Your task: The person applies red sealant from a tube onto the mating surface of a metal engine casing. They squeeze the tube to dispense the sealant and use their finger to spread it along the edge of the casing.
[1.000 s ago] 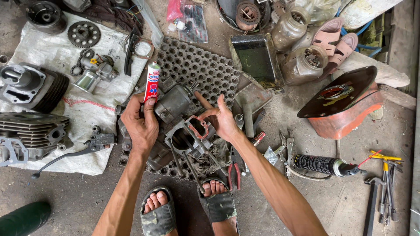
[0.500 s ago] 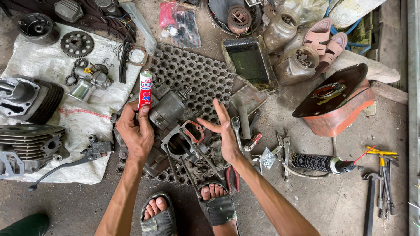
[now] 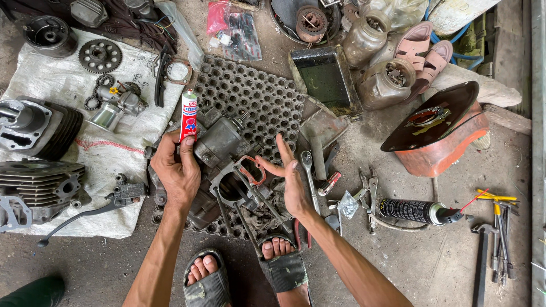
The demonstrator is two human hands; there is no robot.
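Sealant tube held over stripped engine case, gasket job looks mid-way.
Red-and-white sealant tube (image 3: 189, 116) upright in left hand (image 3: 177, 170), fingers wrapped round it, just above engine crankcase (image 3: 227, 165) on perforated rubber mat (image 3: 256, 99). Right hand (image 3: 291, 179) open, fingers spread, empty, beside the red gasket (image 3: 250, 169). Cylinder (image 3: 40, 185) lies off on white sack (image 3: 68, 91); reassembly seems left.

You've got bare concrete (image 3: 432, 261) open at lower right; straight ahead the engine block (image 3: 227, 165), wrenches (image 3: 310, 176) and spray can (image 3: 418, 211) crowd any reach.
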